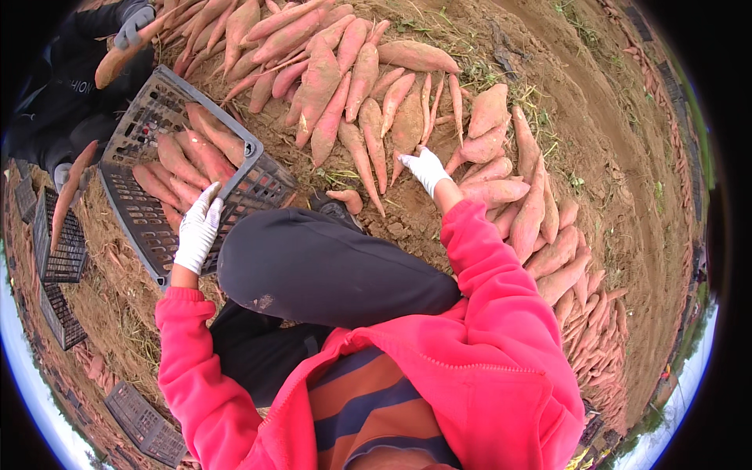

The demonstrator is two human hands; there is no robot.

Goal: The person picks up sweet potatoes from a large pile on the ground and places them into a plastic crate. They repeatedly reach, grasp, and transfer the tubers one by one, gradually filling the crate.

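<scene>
My left hand (pixel 200 229), in a white ribbed glove, lies at the near side of a black plastic crate (pixel 250 149), over its opening, beside sweet potatoes (pixel 179 161) inside. Whether it grips the crate's edge or a root cannot be told. My right hand (pixel 425 168), gloved in white, reaches down to the soil at the lower tips of slender sweet potatoes (pixel 406 126); its fingertips are partly hidden, so a grip cannot be made out. A small sweet potato (pixel 345 200) lies by my dark shoe (pixel 335 210).
Across the crate a co-worker in dark clothes, with grey gloves (pixel 134 26), holds a long sweet potato (pixel 117 63) and another (pixel 70 191). Heaped sweet potatoes (pixel 552 252) curve away at right. More black crates (pixel 61 235) stand on the soil at left, one (pixel 145 424) at lower left.
</scene>
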